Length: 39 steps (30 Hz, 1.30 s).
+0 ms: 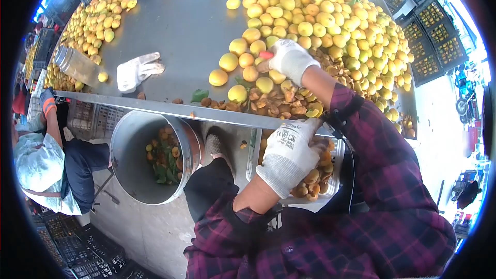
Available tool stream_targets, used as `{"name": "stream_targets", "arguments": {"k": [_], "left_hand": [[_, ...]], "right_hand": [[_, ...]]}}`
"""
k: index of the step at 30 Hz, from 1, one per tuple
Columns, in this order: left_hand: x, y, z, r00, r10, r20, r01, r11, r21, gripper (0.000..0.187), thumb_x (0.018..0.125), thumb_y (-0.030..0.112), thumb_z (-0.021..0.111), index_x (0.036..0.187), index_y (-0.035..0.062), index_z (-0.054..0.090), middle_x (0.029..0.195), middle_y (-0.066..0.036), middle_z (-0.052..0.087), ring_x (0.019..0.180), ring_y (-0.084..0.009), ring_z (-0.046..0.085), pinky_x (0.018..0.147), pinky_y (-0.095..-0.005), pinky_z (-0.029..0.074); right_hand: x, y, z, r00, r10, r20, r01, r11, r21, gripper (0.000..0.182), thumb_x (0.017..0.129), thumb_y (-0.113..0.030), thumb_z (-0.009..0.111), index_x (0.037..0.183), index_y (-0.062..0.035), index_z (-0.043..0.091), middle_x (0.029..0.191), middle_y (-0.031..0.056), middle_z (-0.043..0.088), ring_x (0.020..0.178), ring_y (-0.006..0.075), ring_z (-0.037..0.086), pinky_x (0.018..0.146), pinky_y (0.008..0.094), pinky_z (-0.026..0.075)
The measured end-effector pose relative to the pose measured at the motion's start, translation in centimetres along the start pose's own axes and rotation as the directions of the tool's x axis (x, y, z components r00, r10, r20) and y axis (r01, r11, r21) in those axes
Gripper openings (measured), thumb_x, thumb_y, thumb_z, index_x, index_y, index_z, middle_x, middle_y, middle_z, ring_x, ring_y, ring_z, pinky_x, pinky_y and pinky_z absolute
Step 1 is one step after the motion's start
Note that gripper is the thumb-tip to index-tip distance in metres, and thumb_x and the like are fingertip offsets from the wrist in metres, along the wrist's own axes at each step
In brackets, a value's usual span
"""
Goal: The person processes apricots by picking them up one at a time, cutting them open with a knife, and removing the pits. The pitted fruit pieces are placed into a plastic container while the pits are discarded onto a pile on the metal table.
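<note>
My right hand (292,61), in a white glove, is closed over the near edge of the apricot heap (320,15). A small red piece (266,55), perhaps a knife handle, juts out at its fingers; the rest is hidden. At the table's front edge my left hand (289,150), also gloved in white, is curled with its back to me. A yellow apricot piece (314,108) shows at its fingertips. Between the hands lie brownish split apricots (276,104) on the metal table (175,26). Below the left hand, a white crate (336,175) holds apricot halves.
A large bucket (121,150) with leaves and fruit inside stands below the table edge. An empty glove (137,71) and a clear plastic jar (77,66) lie on the table. Another person (44,160) sits at the left. Stacked black crates (431,36) stand at the right.
</note>
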<state>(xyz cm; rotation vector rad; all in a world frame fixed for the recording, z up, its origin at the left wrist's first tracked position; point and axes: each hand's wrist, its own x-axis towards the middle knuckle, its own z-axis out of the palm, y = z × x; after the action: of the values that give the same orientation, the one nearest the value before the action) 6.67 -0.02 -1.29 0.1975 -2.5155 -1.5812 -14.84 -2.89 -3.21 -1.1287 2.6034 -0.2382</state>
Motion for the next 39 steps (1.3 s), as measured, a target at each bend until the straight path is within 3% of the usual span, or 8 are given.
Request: {"name": "stream_targets", "arguments": {"k": [4, 7, 11, 15, 21, 24, 29, 39], "left_hand": [[0.0, 0.1, -1.3, 0.999, -0.047, 0.02, 0.047, 0.999, -0.001, 0.044, 0.081, 0.017, 0.073, 0.122, 0.0045, 0.063, 0.084, -0.017, 0.065, 0.074, -0.0335, 0.063, 0.071, -0.0416, 0.05], [0.1, 0.3, -2.2, 0.928, 0.045, -0.37, -0.078, 0.994, -0.074, 0.045, 0.08, 0.006, 0.072, 0.123, -0.0008, 0.061, 0.091, -0.015, 0.069, 0.077, -0.0226, 0.067, 0.074, -0.0333, 0.053], [1.3, 1.6, -2.9, 0.848, -0.303, -0.435, -0.098, 0.717, -0.69, 0.055, 0.082, -0.001, 0.068, 0.133, -0.0089, 0.049, 0.106, -0.014, 0.063, 0.083, -0.0155, 0.063, 0.07, -0.0288, 0.055], [3.0, -0.1, -0.9, 0.929, -0.185, -0.321, -0.228, 0.397, -0.889, 0.064, 0.078, -0.015, 0.061, 0.139, -0.0074, 0.045, 0.121, -0.014, 0.061, 0.1, -0.0213, 0.066, 0.085, -0.0315, 0.055], [3.4, 1.0, 0.7, 0.971, -0.122, -0.205, -0.151, 0.35, -0.925, 0.061, 0.072, -0.024, 0.053, 0.13, -0.0059, 0.057, 0.117, -0.012, 0.065, 0.102, -0.0198, 0.066, 0.089, -0.0317, 0.055], [3.6, 1.1, 0.7, 0.93, -0.205, -0.304, -0.132, 0.585, -0.8, 0.064, 0.069, -0.023, 0.066, 0.129, -0.003, 0.059, 0.115, -0.01, 0.065, 0.102, -0.0182, 0.065, 0.087, -0.0308, 0.057], [4.0, 1.3, 0.7, 0.926, -0.243, -0.289, -0.053, 0.674, -0.737, 0.06, 0.069, -0.022, 0.069, 0.126, -0.0039, 0.06, 0.115, -0.01, 0.066, 0.102, -0.0182, 0.065, 0.086, -0.032, 0.057], [4.3, 1.2, 0.7, 0.919, -0.271, -0.288, -0.071, 0.604, -0.794, 0.055, 0.072, -0.017, 0.074, 0.124, -0.0058, 0.06, 0.106, -0.012, 0.069, 0.092, -0.0186, 0.068, 0.078, -0.0305, 0.06]], "right_hand": [[-0.9, 0.6, -1.1, 0.998, 0.034, 0.056, -0.043, 0.986, 0.161, 0.053, 0.068, -0.045, 0.082, 0.097, -0.0013, 0.073, 0.1, 0.0218, 0.07, 0.093, 0.035, 0.068, 0.083, 0.0411, 0.052], [-3.6, 0.5, -3.9, 0.996, 0.084, 0.02, -0.087, 0.973, 0.216, 0.052, 0.066, -0.04, 0.084, 0.098, -0.0011, 0.072, 0.094, 0.0192, 0.071, 0.088, 0.0311, 0.068, 0.077, 0.0379, 0.053], [-10.8, -0.3, -8.1, 0.997, 0.038, -0.072, -0.003, 0.902, 0.431, 0.046, 0.065, -0.03, 0.087, 0.097, -0.0026, 0.069, 0.084, 0.0129, 0.071, 0.078, 0.0178, 0.066, 0.072, 0.0352, 0.053], [-16.9, 0.2, -9.4, 0.974, -0.121, -0.189, 0.202, 0.841, 0.502, 0.048, 0.071, -0.025, 0.085, 0.11, -0.0021, 0.068, 0.095, 0.0147, 0.071, 0.084, 0.0237, 0.069, 0.078, 0.034, 0.054], [-20.5, 3.4, -9.4, 0.885, -0.224, -0.409, 0.369, 0.872, 0.321, 0.044, 0.082, -0.035, 0.079, 0.109, -0.0028, 0.068, 0.088, 0.0113, 0.069, 0.083, 0.0225, 0.068, 0.075, 0.0332, 0.053], [-20.8, 5.1, -8.1, 0.951, -0.028, -0.308, 0.268, 0.573, 0.775, 0.055, 0.1, -0.052, 0.052, 0.102, 0.0017, 0.067, 0.067, 0.0005, 0.057, 0.059, 0.0079, 0.052, 0.058, 0.0259, 0.044], [-20.7, 6.2, -4.9, 0.95, -0.016, -0.312, 0.279, 0.493, 0.824, 0.053, 0.102, -0.047, 0.049, 0.101, 0.0037, 0.065, 0.063, 0.0029, 0.055, 0.057, 0.0112, 0.052, 0.057, 0.028, 0.044], [-22.5, 7.5, -2.8, 0.957, -0.037, -0.286, 0.216, 0.749, 0.626, 0.033, 0.098, -0.03, 0.06, 0.108, 0.0022, 0.063, 0.08, 0.0203, 0.066, 0.079, 0.0385, 0.068, 0.065, 0.0417, 0.051]]}}
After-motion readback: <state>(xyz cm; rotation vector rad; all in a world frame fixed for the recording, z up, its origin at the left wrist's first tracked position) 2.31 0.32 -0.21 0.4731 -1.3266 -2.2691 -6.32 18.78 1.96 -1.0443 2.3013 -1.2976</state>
